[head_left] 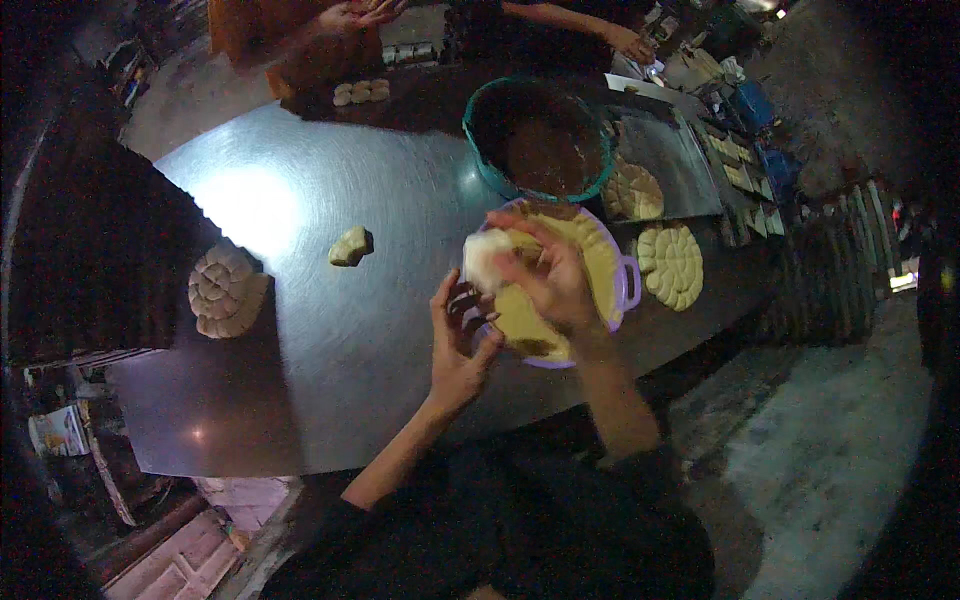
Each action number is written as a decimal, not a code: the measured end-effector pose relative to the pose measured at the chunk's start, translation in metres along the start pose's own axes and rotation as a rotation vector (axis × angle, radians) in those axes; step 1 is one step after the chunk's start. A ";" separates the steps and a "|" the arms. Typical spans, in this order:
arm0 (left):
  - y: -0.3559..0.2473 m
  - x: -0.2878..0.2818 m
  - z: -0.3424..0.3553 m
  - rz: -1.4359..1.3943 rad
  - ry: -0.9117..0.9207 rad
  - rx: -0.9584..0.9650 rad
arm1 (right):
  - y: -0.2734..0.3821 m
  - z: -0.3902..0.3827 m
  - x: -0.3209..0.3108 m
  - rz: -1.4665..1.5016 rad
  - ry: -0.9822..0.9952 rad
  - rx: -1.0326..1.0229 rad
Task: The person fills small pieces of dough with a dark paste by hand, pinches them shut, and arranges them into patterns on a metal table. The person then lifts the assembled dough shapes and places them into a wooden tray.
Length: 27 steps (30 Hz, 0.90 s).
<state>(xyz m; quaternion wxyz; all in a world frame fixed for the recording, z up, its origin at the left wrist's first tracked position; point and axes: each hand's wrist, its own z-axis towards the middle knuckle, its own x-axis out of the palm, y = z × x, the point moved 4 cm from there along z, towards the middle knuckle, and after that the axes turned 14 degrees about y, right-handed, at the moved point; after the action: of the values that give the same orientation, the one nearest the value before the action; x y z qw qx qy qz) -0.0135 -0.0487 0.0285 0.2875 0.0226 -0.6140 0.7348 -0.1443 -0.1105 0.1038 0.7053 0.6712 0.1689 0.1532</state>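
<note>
A pale lump of dough [486, 257], smeared by motion, is in the fingers of my right hand [562, 283]. My left hand [464, 345] is just below it with fingers curved and apart; whether its fingertips touch the lump I cannot tell. Beneath both hands is a purple-rimmed basin [629, 283] with a handle, holding a yellow mass [590, 262] whose kind I cannot make out. A small yellowish piece of dough [349, 246] lies on the metal tabletop [390, 330], left of my hands.
Round clusters of dough pieces sit at the left [222, 290] and right [671, 266]. Behind the basin stands a dark teal tub [485, 180], with a metal tray [665, 155] to its right. Across the table are another person's hand [362, 13] and a further hand [630, 43].
</note>
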 end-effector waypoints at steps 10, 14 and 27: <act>0.030 -0.076 0.020 -0.139 -0.074 -0.274 | -0.131 0.136 -0.166 -0.919 0.228 0.748; 0.028 -0.081 0.026 -0.125 -0.099 -0.332 | -0.121 0.127 -0.164 -0.708 0.095 0.491; -0.020 0.019 0.011 -0.685 -0.171 -0.575 | -0.013 -0.046 0.003 0.405 -0.183 -0.025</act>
<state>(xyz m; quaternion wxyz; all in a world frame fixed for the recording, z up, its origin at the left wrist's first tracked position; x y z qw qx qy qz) -0.0237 -0.0494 0.0561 0.4568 0.2041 -0.7718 0.3924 -0.1624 -0.0683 0.0892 0.6808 0.6937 -0.0361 0.2325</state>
